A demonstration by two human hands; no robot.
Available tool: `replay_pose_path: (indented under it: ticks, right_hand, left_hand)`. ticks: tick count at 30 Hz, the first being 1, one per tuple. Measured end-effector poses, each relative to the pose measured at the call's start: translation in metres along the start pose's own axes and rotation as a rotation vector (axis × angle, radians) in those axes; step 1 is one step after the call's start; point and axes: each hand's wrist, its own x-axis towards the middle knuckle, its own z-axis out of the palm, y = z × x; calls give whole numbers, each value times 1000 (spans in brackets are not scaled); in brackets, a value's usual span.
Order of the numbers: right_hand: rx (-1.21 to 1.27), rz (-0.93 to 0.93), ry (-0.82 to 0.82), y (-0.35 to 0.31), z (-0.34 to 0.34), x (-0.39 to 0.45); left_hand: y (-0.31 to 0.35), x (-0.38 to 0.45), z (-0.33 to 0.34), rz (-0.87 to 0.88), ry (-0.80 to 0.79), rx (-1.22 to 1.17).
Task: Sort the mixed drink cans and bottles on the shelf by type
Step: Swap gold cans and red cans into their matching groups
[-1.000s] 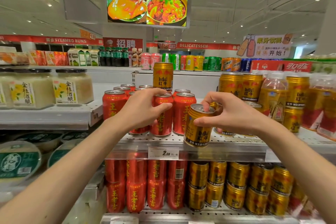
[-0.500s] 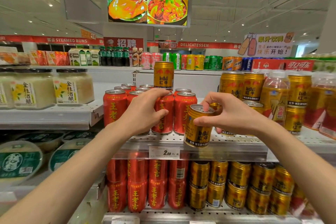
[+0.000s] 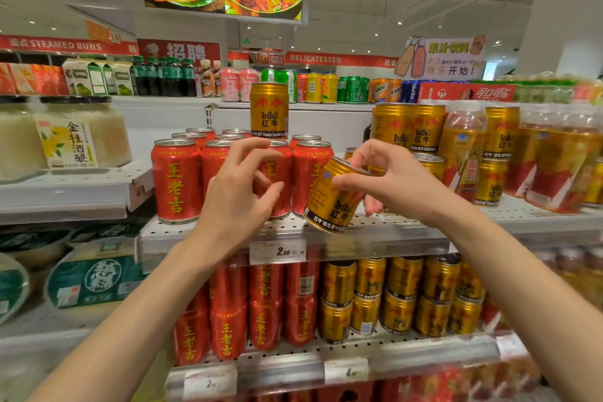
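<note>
The right hand [image 3: 396,184] grasps a gold can [image 3: 329,197] by its top rim, thumb on the near side and fingers over the lid. The can is short and squat, gold with a red bull emblem, "RedBull" in red and a dark band with white characters round its base. It is tilted, top leaning right and away, its bottom just above the front edge of the shelf [image 3: 293,232], right of the red cans [image 3: 176,179].

The left hand [image 3: 239,194] is released, fingers spread and curled, holding nothing; it hangs in front of the red cans' front row, and whether a fingertip touches one cannot be told.

The red cans are taller, with yellow characters down the side and silver lids. Four stand in the front row at the shelf's front edge, two partly hidden by the left hand; about five more lids show behind. One more gold can, the top can [image 3: 269,110], stands upright on the red cans at the back.

Toward the shelf's right end are stacked gold cans [image 3: 427,127], at least six in view, mixed with bottles [image 3: 463,143] of amber drink with white caps; the blur there prevents a sure count. The price tag [image 3: 277,251] on the shelf's front edge reads 2.80.
</note>
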Motion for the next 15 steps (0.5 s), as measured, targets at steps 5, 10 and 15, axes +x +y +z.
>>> replay_pose_path:
  ticks: [5, 10, 15]
  right_hand:
    - [4, -11, -9, 3, -1, 1]
    - [75, 5, 6, 11, -5, 0]
    - [157, 23, 38, 26, -12, -5]
  left_hand:
    - [-1, 5, 4, -20, -15, 31]
    - [8, -7, -1, -15, 61, -20]
    - [28, -24, 16, -54, -54, -102]
